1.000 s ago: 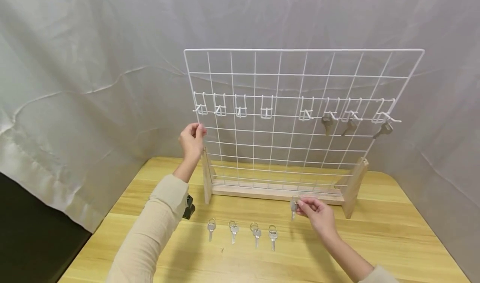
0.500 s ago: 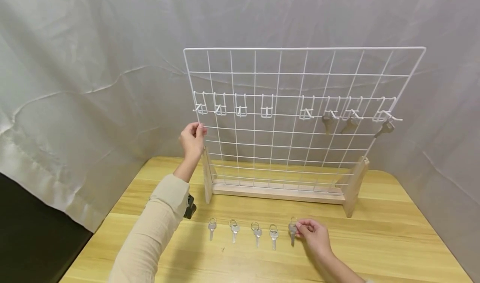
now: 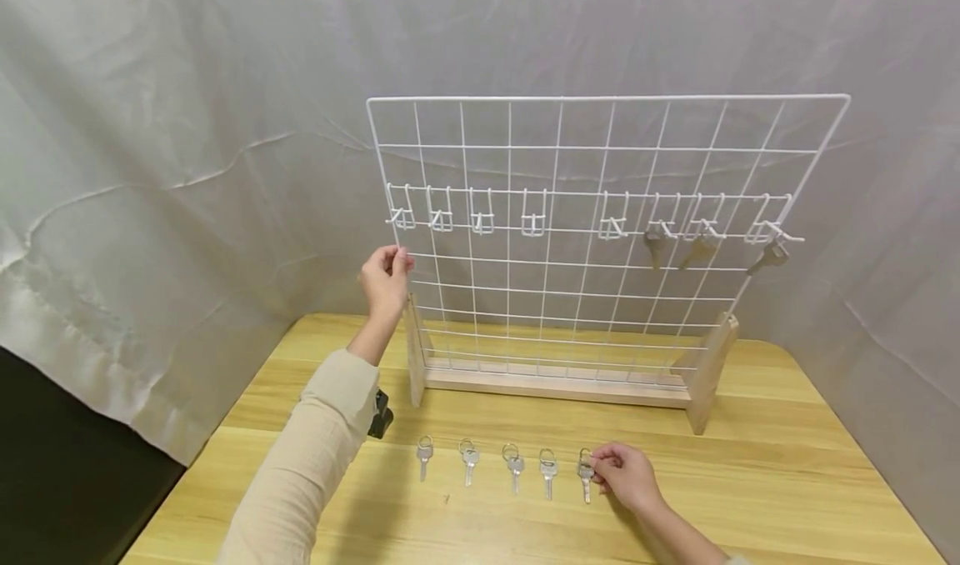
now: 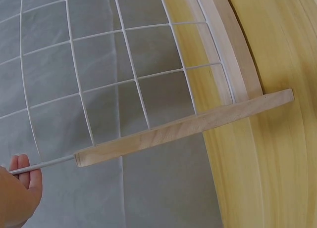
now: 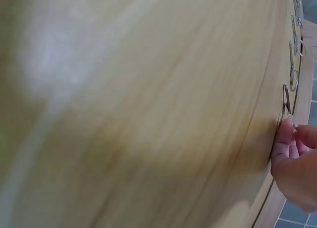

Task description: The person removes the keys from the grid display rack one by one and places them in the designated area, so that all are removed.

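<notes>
My left hand (image 3: 386, 277) pinches the left side wire of a white wire grid (image 3: 607, 97). In the left wrist view, its fingers curl round that wire just above the wooden foot (image 4: 183, 127). Low over the table, my right hand (image 3: 628, 477) pinches the head and ring end of a silver key (image 3: 586, 475), which lies at the right end of a row. Thumb and fingertips close on it in the right wrist view. Several other ringed keys lie to its left, the nearest one a key (image 3: 548, 470). Three keys, among them one key (image 3: 655, 250), hang on the grid's right-hand hooks.
Several bare white hooks (image 3: 533, 225) line the grid's left and middle. A wooden base (image 3: 555, 384) supports the grid on the yellow wood table (image 3: 780, 465). Beside my left sleeve sits a small black object (image 3: 380, 415). Grey curtain (image 3: 225, 173) surrounds the table.
My right hand has come down toward me with the key, from above the table to the row's right end. The key now lies on the table. My left hand has stayed put.
</notes>
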A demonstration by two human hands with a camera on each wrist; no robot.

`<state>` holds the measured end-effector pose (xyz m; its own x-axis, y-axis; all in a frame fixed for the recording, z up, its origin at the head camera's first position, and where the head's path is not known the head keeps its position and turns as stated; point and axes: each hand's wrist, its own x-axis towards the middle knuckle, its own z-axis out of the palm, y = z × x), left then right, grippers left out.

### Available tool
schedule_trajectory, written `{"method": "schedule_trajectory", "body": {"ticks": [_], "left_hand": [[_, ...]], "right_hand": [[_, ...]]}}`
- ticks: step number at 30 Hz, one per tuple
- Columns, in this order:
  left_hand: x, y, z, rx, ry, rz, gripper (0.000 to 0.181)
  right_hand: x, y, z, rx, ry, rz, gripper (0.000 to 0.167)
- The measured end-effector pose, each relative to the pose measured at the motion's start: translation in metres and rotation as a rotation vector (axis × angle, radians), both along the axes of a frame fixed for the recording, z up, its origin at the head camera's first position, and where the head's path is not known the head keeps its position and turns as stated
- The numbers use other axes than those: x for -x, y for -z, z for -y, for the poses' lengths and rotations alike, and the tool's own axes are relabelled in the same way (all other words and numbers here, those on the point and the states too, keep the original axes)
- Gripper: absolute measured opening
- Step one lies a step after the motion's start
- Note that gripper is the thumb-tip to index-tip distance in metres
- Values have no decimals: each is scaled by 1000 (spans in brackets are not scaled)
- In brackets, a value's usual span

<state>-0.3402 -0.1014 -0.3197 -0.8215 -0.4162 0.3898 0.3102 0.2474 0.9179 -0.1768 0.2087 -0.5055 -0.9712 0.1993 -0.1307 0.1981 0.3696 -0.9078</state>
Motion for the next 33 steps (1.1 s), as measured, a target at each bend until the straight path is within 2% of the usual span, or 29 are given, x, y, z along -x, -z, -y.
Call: {"method": "schedule_trajectory", "body": {"ticks": [12,17,24,29,33], "left_hand": [[0,1,0,13,-14,9,19],[0,0,1,23,-11,8,19],[-2,-2,1,35,-11,24,20],[-2,-3,0,38,-8,36,20],[-2,-2,1,30,-7,38,20]], "right_hand": [[-2,-3,4,-168,-94,-47,5],[-2,-3,5,-189,-84,-60,7],[0,-5,2,-218,-75,-20,6],[1,-14,-5,-200,-81,8,5],[5,-32,-13,-192,-80,5,8]]}}
